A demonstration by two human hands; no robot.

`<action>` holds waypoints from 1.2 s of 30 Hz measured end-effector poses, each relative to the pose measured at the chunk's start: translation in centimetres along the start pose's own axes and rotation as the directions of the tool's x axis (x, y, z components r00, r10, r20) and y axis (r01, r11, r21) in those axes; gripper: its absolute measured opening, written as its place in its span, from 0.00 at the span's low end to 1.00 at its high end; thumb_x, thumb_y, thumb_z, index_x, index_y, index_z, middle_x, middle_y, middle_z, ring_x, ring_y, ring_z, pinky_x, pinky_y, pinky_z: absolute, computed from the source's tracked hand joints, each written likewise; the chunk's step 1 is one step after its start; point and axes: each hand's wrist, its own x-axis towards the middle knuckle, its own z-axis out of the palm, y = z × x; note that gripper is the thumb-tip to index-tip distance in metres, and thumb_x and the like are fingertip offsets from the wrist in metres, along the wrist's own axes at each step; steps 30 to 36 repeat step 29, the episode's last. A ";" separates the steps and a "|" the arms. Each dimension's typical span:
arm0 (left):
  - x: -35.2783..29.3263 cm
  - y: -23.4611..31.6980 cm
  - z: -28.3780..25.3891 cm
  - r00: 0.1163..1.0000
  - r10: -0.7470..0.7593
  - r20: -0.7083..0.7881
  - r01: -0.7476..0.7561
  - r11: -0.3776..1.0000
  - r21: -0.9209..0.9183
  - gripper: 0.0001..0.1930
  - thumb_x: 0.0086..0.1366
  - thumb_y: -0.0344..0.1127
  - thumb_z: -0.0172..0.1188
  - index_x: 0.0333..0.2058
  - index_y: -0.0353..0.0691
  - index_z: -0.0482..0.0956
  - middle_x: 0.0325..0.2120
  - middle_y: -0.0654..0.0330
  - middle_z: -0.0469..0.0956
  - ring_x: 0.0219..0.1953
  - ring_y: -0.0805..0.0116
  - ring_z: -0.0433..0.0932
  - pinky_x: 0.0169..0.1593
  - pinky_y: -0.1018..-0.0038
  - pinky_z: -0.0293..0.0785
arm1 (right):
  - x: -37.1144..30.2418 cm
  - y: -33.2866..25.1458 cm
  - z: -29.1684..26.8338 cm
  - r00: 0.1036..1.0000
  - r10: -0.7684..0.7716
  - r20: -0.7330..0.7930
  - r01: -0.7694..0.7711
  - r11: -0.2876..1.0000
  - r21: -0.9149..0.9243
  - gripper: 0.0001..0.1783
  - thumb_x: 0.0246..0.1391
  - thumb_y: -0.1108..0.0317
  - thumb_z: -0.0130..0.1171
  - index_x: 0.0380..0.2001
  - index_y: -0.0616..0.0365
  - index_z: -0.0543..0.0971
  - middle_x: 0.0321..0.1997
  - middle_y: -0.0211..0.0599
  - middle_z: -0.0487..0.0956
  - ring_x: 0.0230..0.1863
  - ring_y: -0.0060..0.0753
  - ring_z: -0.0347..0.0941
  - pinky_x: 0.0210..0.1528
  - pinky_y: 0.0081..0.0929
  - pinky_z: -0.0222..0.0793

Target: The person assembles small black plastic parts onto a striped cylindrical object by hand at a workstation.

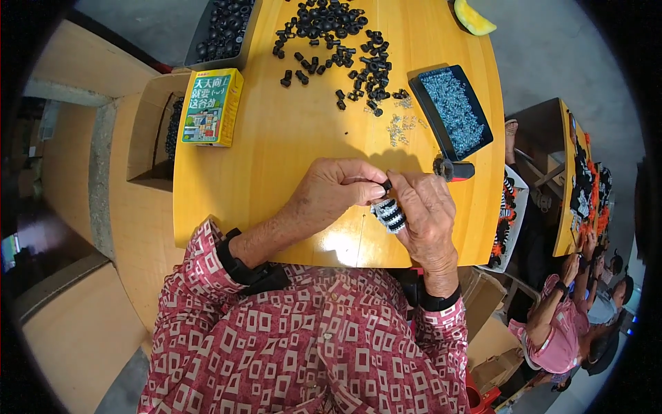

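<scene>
Over the near part of the table, my two hands meet with their fingertips close together. A black-and-white striped knitted piece (388, 215) hangs below the fingers, and my right hand (429, 214) grips it. Between thumb and forefinger, my left hand (321, 193) pinches a small black part (387, 185) at the top of the striped piece. The fingers partly cover where the two meet. Just beyond my right hand lies a tool with a red-and-black handle (460, 170).
Loose black plastic parts (372, 72) and small clear pieces (401, 130) lie farther up the table (262, 179). A black tray (483, 141) holds bluish clear pieces. A green-yellow carton (211, 107) and black bin (238, 62) stand left. A melon slice (474, 17) lies far right; people sit beyond.
</scene>
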 end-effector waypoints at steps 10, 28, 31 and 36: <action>0.5 -0.6 -0.8 0.998 -0.029 0.050 0.004 0.898 0.440 0.09 0.63 0.33 0.60 0.37 0.33 0.82 0.24 0.62 0.80 0.28 0.77 0.76 0.33 0.76 0.72 | 0.3 0.3 -0.5 0.990 -0.105 0.099 0.111 0.992 -0.066 0.21 0.33 0.71 0.62 0.37 0.64 0.79 0.33 0.39 0.73 0.33 0.42 0.71 0.37 0.36 0.67; 2.7 -0.5 -2.3 0.985 -0.143 0.094 0.116 0.962 0.249 0.13 0.60 0.28 0.51 0.41 0.29 0.78 0.32 0.53 0.80 0.34 0.65 0.82 0.37 0.72 0.81 | 0.3 0.0 3.0 0.979 0.193 0.071 -0.201 0.971 0.130 0.25 0.36 0.75 0.67 0.44 0.61 0.79 0.33 0.42 0.73 0.34 0.48 0.73 0.38 0.39 0.72; 2.6 0.0 -2.3 0.984 -0.141 0.110 0.108 0.958 0.266 0.12 0.60 0.28 0.53 0.41 0.30 0.78 0.31 0.53 0.80 0.36 0.65 0.82 0.39 0.72 0.82 | 0.1 0.2 3.3 0.981 0.172 0.086 -0.183 0.974 0.137 0.28 0.36 0.74 0.68 0.47 0.59 0.79 0.34 0.42 0.74 0.34 0.49 0.73 0.38 0.39 0.72; 2.6 0.0 -2.3 0.984 -0.141 0.110 0.108 0.958 0.266 0.12 0.60 0.28 0.53 0.41 0.30 0.78 0.31 0.53 0.80 0.36 0.65 0.82 0.39 0.72 0.82 | 0.1 0.2 3.3 0.981 0.172 0.086 -0.183 0.974 0.137 0.28 0.36 0.74 0.68 0.47 0.59 0.79 0.34 0.42 0.74 0.34 0.49 0.73 0.38 0.39 0.72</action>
